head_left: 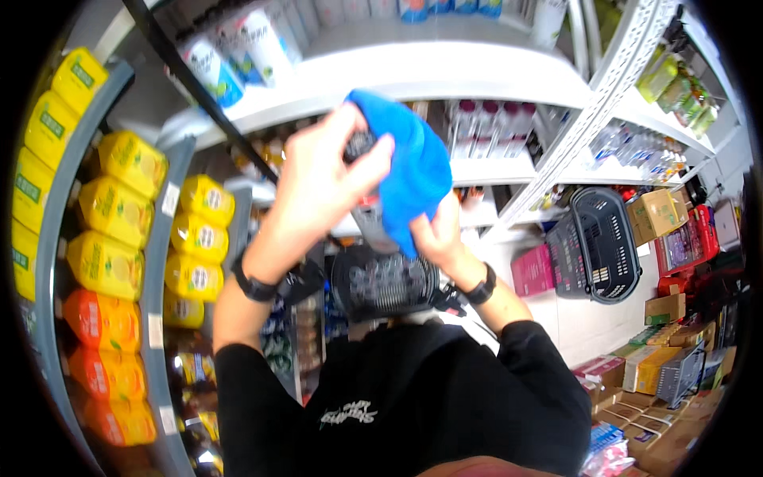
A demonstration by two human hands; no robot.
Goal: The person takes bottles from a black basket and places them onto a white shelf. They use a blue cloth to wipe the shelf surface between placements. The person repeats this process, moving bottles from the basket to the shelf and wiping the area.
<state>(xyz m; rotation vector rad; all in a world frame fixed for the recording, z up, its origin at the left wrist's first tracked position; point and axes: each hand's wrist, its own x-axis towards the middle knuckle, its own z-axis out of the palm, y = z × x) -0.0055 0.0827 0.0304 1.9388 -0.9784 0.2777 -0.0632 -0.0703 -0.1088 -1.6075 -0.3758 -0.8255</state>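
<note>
Up in front of the white shelf, my left hand [330,163] is closed around the upper part of a bottle [373,226] with a dark cap. Its pale lower body shows below my fingers; the rest is covered, so its contents cannot be told. A bright blue cloth [417,155] hangs over the bottle's right side and touches it. From below, my right hand [441,234] grips this cloth, thumb and fingers closed on the fabric. Both hands are slightly blurred, and a black band circles each wrist.
White shelves [445,71] ahead carry bottles and cans. Racks at left hold yellow packages [119,211] and orange packages [107,374]. A dark basket [342,274] is close to my body. Another black basket [600,246] stands at right near a pink box [532,270] and cardboard boxes [656,215].
</note>
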